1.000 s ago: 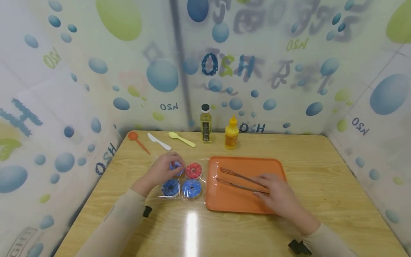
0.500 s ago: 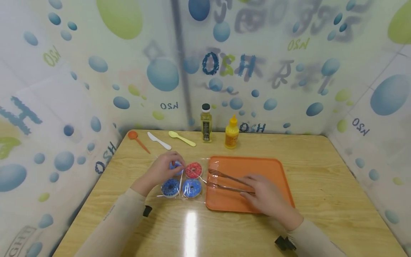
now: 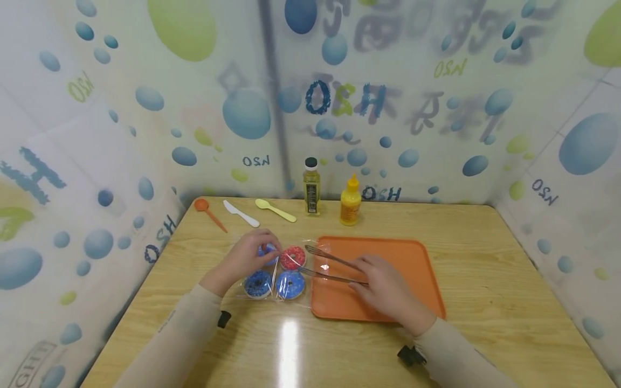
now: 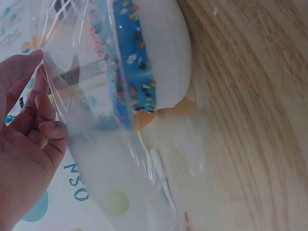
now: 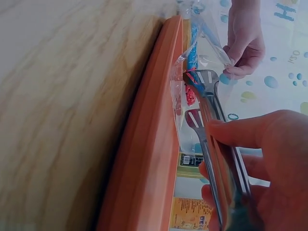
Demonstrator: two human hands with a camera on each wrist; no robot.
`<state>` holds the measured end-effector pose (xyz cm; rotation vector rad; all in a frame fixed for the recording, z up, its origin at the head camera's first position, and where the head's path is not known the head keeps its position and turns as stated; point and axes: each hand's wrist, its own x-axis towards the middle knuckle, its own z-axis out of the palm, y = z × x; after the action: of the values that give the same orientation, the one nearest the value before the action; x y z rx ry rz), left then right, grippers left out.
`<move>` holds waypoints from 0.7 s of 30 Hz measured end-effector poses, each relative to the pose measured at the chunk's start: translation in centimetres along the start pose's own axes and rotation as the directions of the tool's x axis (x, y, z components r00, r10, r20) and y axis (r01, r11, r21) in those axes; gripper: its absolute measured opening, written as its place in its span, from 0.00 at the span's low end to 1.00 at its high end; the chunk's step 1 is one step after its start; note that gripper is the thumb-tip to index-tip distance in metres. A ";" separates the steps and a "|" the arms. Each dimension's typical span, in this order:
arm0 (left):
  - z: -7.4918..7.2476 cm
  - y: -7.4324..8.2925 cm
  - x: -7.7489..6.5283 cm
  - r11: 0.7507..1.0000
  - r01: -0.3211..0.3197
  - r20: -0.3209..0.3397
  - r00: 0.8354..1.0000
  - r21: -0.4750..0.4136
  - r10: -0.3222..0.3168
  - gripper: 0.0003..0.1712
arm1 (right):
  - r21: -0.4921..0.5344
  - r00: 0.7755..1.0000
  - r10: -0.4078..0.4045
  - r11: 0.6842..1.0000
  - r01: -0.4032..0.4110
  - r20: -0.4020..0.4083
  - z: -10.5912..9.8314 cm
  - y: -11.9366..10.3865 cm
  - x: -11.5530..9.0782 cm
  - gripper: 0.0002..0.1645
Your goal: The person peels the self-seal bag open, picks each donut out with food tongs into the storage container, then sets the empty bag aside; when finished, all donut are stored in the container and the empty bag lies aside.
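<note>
With thumb and fingertips my left hand (image 3: 245,256) pinches the edge of a clear plastic bag (image 4: 96,154), lifting that edge in the left wrist view. Several doughnuts lie at the bag: a red one (image 3: 293,258), a bright blue one (image 3: 290,285), a dark blue one (image 3: 257,284), and another blue doughnut (image 4: 137,53) partly behind the left hand in the head view. My right hand (image 3: 385,285) grips metal tongs (image 5: 228,163), whose spread, slotted tips reach the bag's opening near the red doughnut. Nothing is between the tips.
An orange tray (image 3: 378,310) lies beneath the right hand. Toward the back stand an oil bottle (image 3: 312,188) and a yellow squeeze bottle (image 3: 350,205). An orange ladle-like spoon (image 3: 209,214), a white knife (image 3: 241,213) and a yellow spoon (image 3: 276,210) lie back left.
My right hand has moved left across the tray, bringing the tongs' tips from above the tray to the bag by the red doughnut. The left hand has stayed in place.
</note>
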<state>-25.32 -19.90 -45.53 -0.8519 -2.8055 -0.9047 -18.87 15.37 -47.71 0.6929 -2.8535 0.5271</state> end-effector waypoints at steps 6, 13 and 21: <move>0.1 0.1 0.1 1.000 0.007 -0.004 1.000 -0.001 -0.007 0.03 | 0.003 0.999 0.019 1.000 -0.019 0.031 0.4 -0.4 0.9 0.30; 0.4 0.0 0.4 1.000 0.007 0.008 1.000 -0.001 -0.007 0.02 | -0.006 0.996 0.047 0.999 -0.046 0.076 0.4 -0.8 1.8 0.31; 0.4 0.0 0.3 1.000 -0.007 0.000 1.000 -0.001 0.007 0.03 | -0.008 0.995 0.002 1.000 -0.001 0.096 0.7 -1.3 2.6 0.31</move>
<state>-25.50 -19.56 -45.80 -0.8607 -2.8007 -0.9053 -20.60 12.96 -47.38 0.7339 -2.9441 0.4948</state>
